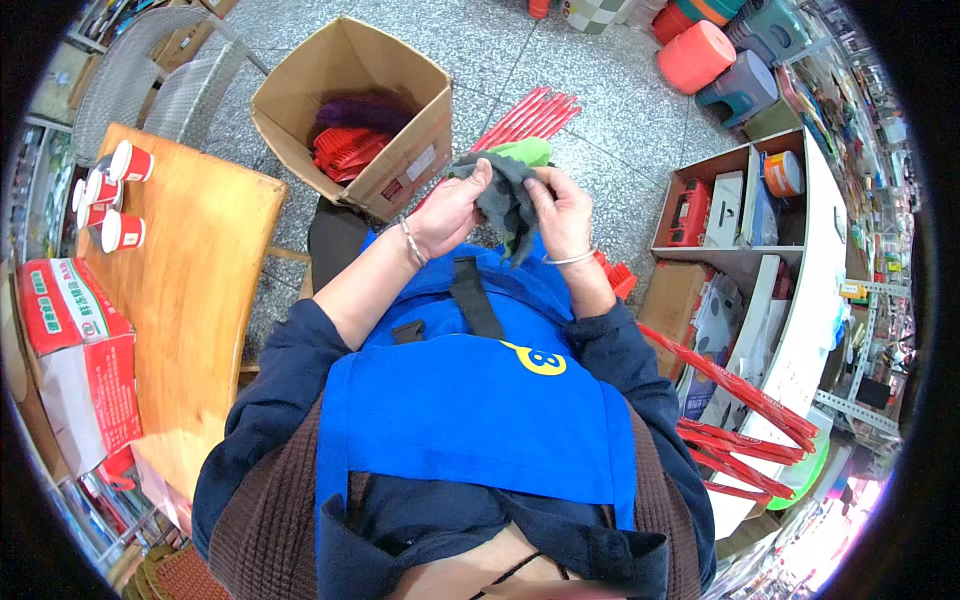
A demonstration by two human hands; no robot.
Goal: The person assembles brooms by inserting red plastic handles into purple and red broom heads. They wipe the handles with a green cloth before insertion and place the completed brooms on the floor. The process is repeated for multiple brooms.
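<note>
A dark grey cloth (505,205) with bright green parts is bunched up in front of my blue apron, between both hands. My left hand (445,215) grips its left side with the thumb on top. My right hand (565,212) pinches its right edge between thumb and fingers. Whether the cloth is a rag or a glove, I cannot make out. Just beyond my hands, a bundle of long red sticks (530,115) lies slanting over the floor. Left of them stands an open cardboard box (420,145) holding red bristly pieces (350,152) and dark purple ones.
At left, a wooden table (205,270) carries several red-and-white paper cups (124,231) and a red-and-white carton (85,360). At right is a white shelf unit (735,252) with boxes in it. More red sticks (745,395) jut out beside my right arm. Plastic stools (740,88) stand far right.
</note>
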